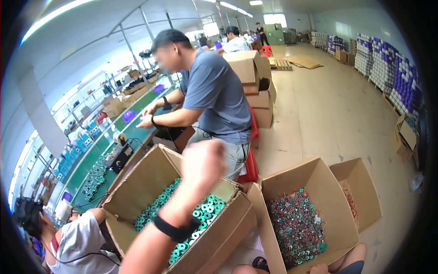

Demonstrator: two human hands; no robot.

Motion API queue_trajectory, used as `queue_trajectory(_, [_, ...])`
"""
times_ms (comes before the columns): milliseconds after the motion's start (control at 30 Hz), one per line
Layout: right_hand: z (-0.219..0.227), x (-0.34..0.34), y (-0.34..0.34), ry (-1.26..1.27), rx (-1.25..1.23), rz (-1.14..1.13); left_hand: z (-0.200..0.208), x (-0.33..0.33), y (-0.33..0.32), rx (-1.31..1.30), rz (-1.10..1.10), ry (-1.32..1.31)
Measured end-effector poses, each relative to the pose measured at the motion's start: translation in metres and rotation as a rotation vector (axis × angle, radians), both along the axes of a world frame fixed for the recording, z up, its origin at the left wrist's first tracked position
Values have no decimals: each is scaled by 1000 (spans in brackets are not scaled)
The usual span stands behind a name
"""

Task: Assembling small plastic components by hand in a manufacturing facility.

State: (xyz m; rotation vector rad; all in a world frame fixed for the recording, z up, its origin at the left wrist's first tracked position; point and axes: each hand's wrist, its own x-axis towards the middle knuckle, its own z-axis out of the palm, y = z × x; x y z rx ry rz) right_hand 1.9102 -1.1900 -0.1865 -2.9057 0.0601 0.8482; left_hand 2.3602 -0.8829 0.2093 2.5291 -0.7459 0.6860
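Observation:
My left hand [203, 164], with a black band on its wrist, is raised over an open cardboard box [223, 223]. It is blurred by motion and looks rounded, so its fingers cannot be made out. In that box lie many small green ring-shaped parts [207, 208], some partly hidden by my forearm. A second open box [333, 205] to the right holds a mixed heap of small reddish wired pieces [296, 223] with some green ones. What appears to be my right hand [319, 269] shows only in part at that box's near edge; its fingers are mostly cut off.
Ahead, a person in a grey-blue shirt [214, 86] works at a green conveyor table [146, 100]. Another person in white [82, 242] sits at lower left. Stacked cartons [260, 100] stand behind a red stool [250, 166]. A smaller box [365, 196] adjoins at right.

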Motion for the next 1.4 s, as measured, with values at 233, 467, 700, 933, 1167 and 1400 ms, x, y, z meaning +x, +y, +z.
queue_trajectory(233, [-18,10,-35,157,70,128,-97,-164,-156,-47,-403,268])
queue_trajectory(467, [8,11,-87,312,34,105,-388,-259,-201,383,-321,1095])
queue_trajectory(700, [17,1,-85,335,37,-81,-523,-293,-258,615,-184,1622])
queue_trajectory(933, [-24,-13,-93,-53,-30,88,-642,-312,-247,406,342,961])
queue_trajectory(1167, [-17,3,-94,-33,35,17,-668,-258,-240,329,574,1372])
queue_trajectory(1400, [-17,-2,-95,-182,52,31,-660,-180,-272,147,606,890])
